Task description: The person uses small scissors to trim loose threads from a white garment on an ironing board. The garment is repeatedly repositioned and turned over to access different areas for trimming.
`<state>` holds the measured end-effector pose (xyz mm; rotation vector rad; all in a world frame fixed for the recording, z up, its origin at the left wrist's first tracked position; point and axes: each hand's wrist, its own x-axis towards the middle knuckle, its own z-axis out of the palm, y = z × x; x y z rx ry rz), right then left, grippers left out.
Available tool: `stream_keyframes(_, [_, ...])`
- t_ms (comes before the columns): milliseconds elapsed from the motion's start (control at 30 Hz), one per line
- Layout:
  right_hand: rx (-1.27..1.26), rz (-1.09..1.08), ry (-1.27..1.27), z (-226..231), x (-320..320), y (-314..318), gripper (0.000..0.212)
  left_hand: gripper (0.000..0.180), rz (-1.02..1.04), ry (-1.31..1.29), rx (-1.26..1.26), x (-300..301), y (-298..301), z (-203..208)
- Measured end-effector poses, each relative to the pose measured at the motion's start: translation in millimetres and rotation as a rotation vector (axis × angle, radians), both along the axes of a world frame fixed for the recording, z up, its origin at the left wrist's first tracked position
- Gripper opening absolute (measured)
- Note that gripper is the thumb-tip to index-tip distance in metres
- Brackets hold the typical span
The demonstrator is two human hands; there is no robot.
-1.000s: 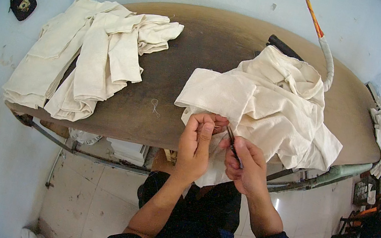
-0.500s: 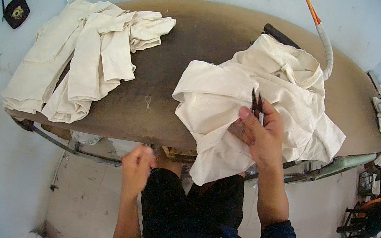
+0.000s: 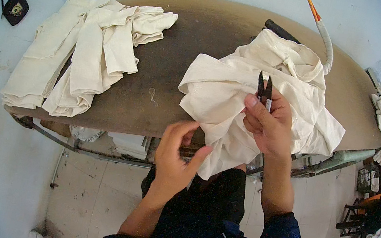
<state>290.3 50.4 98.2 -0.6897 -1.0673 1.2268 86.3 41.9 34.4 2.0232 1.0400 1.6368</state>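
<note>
Cream cloth garments (image 3: 222, 104) lie bunched on the right half of the brown padded table (image 3: 158, 69), one corner hanging over the front edge. My right hand (image 3: 272, 119) is closed round small dark thread snips (image 3: 264, 88), their two pointed blades up and apart, in front of the cloth. My left hand (image 3: 177, 154) is beside the hanging corner, thumb and fingers spread, with nothing in it. Its fingertips come close to the cloth; whether they touch it I cannot tell.
A pile of folded cream garments (image 3: 89, 53) lies at the table's left. Loose thread (image 3: 153, 96) is on the tabletop. A wrapped hose (image 3: 325, 46) comes down at the back right beside a black roll-shaped object (image 3: 281, 31). Metal rails (image 3: 110, 156) run below the front edge.
My left hand has risen and moved right, from below the table edge to the hanging cloth, its fingers opening. The right hand still holds the snips and has shifted slightly.
</note>
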Motion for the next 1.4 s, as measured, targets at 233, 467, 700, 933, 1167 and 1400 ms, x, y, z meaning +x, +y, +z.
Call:
stream_keyframes(233, [0.565, -0.477, -1.049, -10, -32, -47, 0.071, 0.019, -0.444, -0.625, -0.506, -5, 20, 22])
stream_keyframes(467, [0.327, -0.446, -1.055, -20, 37, -26, 0.032, 0.014, -0.367, -1.066, -0.403, -34, 45, 41])
stream_keyframes(700, [0.210, -0.516, -0.314, 68, 106, 83, 0.024, 0.028, -0.182, -1.196, -0.406, -27, 46, 12])
stream_keyframes(933, [0.565, -1.113, -0.683, 50, 29, 47, 0.025, 0.019, -0.127, -0.942, -0.409, -51, 37, -36])
stream_keyframes(1167, [0.285, -0.574, -1.365, -54, -8, -23, 0.031, 0.042, 0.398, 0.130, -0.011, -30, -34, -25])
stream_keyframes(1400, [0.391, -0.790, -1.353, 28, 7, 86, 0.034, 0.060, -0.069, 0.515, 0.143, 3, 39, 13])
